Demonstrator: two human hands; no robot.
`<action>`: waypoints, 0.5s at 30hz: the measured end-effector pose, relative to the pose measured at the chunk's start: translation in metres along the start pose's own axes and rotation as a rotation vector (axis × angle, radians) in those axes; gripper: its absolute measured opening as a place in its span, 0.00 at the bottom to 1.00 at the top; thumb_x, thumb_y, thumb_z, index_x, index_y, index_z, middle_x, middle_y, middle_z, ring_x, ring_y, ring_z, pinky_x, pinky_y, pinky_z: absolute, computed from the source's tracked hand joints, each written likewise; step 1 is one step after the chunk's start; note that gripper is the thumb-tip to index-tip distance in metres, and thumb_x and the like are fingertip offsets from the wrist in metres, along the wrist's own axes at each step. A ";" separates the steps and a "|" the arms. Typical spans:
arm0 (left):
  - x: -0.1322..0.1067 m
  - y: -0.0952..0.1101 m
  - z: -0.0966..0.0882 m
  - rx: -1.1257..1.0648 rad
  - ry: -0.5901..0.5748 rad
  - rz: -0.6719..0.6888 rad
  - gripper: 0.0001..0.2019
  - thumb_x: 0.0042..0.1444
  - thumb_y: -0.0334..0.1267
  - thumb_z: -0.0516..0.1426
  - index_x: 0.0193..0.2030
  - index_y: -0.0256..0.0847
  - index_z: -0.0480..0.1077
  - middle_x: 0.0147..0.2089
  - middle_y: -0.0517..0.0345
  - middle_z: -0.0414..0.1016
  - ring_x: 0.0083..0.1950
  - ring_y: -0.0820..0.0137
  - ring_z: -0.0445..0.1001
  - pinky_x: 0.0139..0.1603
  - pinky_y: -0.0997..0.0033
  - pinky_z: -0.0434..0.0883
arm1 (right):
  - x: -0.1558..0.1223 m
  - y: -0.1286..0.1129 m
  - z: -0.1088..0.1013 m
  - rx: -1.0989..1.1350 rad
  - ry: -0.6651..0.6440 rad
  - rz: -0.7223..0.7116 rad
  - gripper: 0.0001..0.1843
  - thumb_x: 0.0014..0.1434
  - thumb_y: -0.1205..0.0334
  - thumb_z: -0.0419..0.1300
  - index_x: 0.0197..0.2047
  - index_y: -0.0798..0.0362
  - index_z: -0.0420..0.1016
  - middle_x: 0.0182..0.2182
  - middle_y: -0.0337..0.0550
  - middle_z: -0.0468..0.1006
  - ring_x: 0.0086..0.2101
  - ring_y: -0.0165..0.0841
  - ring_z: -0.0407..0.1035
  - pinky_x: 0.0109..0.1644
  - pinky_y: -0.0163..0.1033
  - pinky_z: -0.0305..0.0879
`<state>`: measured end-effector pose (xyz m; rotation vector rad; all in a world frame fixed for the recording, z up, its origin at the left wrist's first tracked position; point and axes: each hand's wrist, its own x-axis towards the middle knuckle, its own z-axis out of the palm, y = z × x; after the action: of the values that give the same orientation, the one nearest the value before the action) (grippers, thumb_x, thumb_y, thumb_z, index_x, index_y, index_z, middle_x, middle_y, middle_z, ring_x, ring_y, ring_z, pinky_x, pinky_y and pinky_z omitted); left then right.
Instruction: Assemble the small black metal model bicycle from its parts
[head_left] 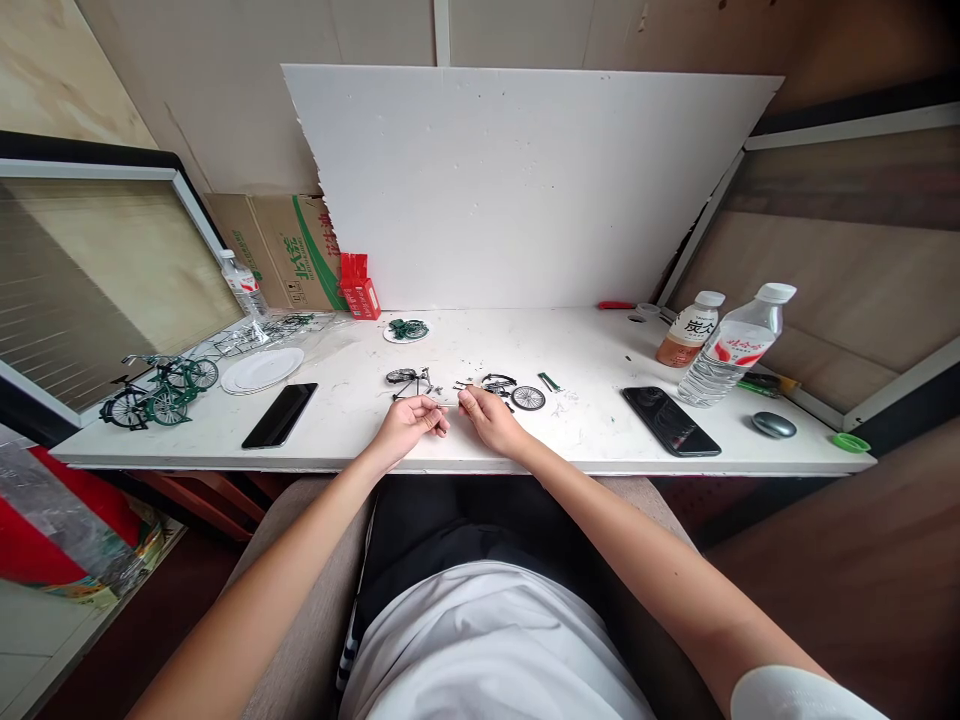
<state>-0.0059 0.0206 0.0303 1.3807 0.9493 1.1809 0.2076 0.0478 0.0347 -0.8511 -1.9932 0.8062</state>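
Two finished model bikes were parked far left of the grip; left hand and right hand were pinched together on a thin part, loose wheels just beyond, assembly judged early

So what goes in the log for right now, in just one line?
left hand: pinching small part | right hand: pinching small part | hands nearly touching | bike parts behind | table

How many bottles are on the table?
3. One small bottle stands at the back left by the cardboard box; a brown drink bottle and a clear water bottle stand together on the right.
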 end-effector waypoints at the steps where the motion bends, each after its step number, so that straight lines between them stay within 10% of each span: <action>1: 0.000 0.000 0.000 0.002 0.002 -0.002 0.21 0.53 0.52 0.73 0.39 0.37 0.75 0.33 0.53 0.81 0.32 0.67 0.79 0.40 0.65 0.74 | 0.000 0.000 0.000 0.001 -0.010 -0.006 0.27 0.77 0.39 0.42 0.36 0.49 0.66 0.33 0.41 0.73 0.34 0.36 0.66 0.44 0.42 0.63; 7: 0.000 0.001 0.000 -0.035 0.026 0.000 0.21 0.53 0.52 0.73 0.40 0.37 0.75 0.33 0.53 0.81 0.33 0.66 0.79 0.41 0.65 0.75 | -0.002 -0.003 0.000 0.053 -0.015 -0.005 0.16 0.74 0.43 0.54 0.49 0.48 0.67 0.44 0.44 0.76 0.41 0.37 0.70 0.45 0.42 0.67; 15: 0.001 0.001 0.000 -0.055 0.021 0.003 0.23 0.52 0.53 0.73 0.41 0.36 0.75 0.33 0.52 0.82 0.32 0.67 0.79 0.40 0.66 0.74 | -0.001 -0.004 0.001 -0.002 -0.021 0.012 0.19 0.76 0.43 0.50 0.39 0.49 0.64 0.35 0.40 0.72 0.35 0.35 0.66 0.42 0.41 0.63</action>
<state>-0.0058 0.0211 0.0310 1.3288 0.9232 1.2168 0.2063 0.0444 0.0367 -0.8603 -2.0094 0.8231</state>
